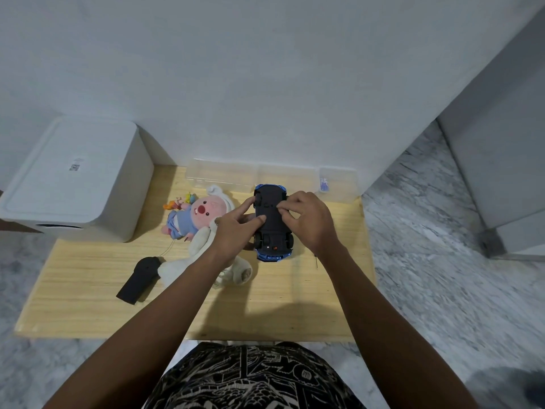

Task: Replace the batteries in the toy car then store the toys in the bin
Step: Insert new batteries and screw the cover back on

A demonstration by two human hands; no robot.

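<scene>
Head camera looks down on a low wooden table (88, 290) set against a white wall. Far to the left of the left hand, at the table's back corner, stands a white box (73, 184) with a closed lid and a small label on top. Nearer, below and to the left of that hand, a black remote control (138, 280) lies flat on the wood, with a thin wire running from its upper end. Just beside the left hand's wrist lies a white plush toy (200, 246), and on its upper part rests a pink-faced plush doll (194, 215) in a blue dress with small coloured bits by its head.

The left hand (236, 228) reaches over the white plush and holds the left side of the toy car (272, 225), its forefinger stretched along the side near a front wheel and its thumb lying across the black underside. The toy car is upside down between the two hands, blue body below, black base and wheels facing up. The right hand (306, 219) sits on the car's right side with its fingers curled, fingertips pressing on the underside near its middle; whether they pinch anything small cannot be told.

Behind both hands, along the wall, stands a clear plastic bin (224, 175). Behind the right hand, a smaller clear container (339, 181) holds something blue.
</scene>
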